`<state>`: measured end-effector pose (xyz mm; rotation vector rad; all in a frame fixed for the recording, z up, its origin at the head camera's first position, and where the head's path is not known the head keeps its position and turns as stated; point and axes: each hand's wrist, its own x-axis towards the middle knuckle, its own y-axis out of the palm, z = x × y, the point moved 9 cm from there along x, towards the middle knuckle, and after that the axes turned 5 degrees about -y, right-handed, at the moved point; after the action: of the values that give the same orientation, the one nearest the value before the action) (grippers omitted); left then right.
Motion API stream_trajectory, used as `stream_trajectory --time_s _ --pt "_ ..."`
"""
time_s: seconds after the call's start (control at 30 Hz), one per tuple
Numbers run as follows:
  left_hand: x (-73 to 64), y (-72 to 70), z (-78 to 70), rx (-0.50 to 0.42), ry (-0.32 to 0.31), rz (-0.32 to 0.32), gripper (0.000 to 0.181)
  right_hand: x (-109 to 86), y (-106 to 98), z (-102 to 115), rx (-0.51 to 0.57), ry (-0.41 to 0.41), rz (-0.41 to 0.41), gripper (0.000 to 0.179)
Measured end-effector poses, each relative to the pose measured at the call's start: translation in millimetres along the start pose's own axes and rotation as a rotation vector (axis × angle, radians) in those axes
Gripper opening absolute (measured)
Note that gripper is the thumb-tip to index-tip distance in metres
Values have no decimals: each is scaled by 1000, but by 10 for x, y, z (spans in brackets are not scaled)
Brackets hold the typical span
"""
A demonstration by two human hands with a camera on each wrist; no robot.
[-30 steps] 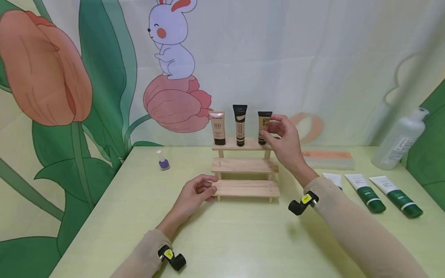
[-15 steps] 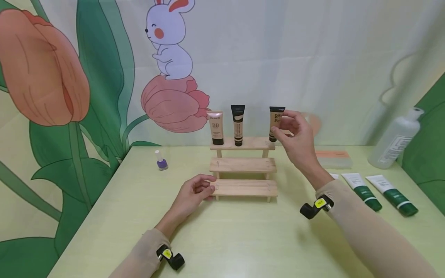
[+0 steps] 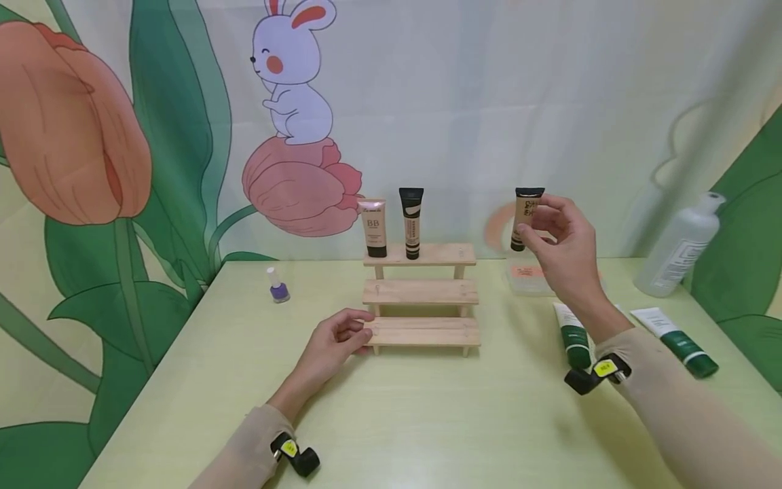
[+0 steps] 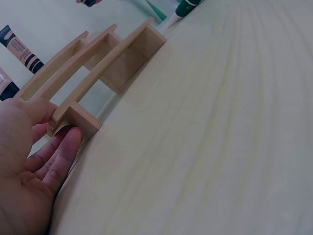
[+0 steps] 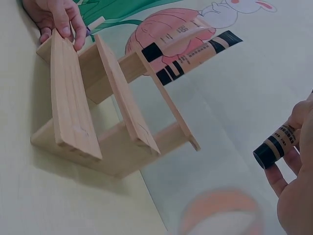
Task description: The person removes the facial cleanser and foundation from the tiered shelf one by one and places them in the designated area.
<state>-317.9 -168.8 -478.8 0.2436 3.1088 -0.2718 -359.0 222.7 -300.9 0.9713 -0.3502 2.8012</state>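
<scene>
A three-step wooden display stand (image 3: 421, 292) stands on the table. My left hand (image 3: 330, 346) pinches the left end of its lowest step; in the left wrist view the thumb lies on top and the fingers (image 4: 66, 152) curl beneath. On the top step, toward the left, a pinkish BB cream tube (image 3: 375, 229) and a taller beige-and-black tube (image 3: 412, 224) stand upright on their caps. Right of the stand, my right hand (image 3: 565, 244) pinches a small beige-and-black cosmetic tube (image 3: 527, 216) in the air, its black cap (image 5: 265, 155) pointing down.
Purple nail polish (image 3: 278, 286) stands at the left. At the right are green-and-white tubes (image 3: 678, 343) lying flat, one partly behind the right arm, a clear box (image 3: 519, 280) with an orange label and a white pump-less bottle (image 3: 678, 248). A printed curtain (image 3: 415, 95) hangs behind.
My right hand has lifted the small tube off the right end of the top step and carried it rightward. The left hand keeps its hold on the stand. The view has shifted slightly.
</scene>
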Motion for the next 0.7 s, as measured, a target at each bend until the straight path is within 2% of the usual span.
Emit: stream_trajectory --time_s 0.47,0.7 --pt "9 9 12 1 -12 -1 27 -82 -829 -80 -170 71 -91 50" --pt "1 9 19 3 -14 -2 28 -132 -1220 -34 -211 54 -167 50"
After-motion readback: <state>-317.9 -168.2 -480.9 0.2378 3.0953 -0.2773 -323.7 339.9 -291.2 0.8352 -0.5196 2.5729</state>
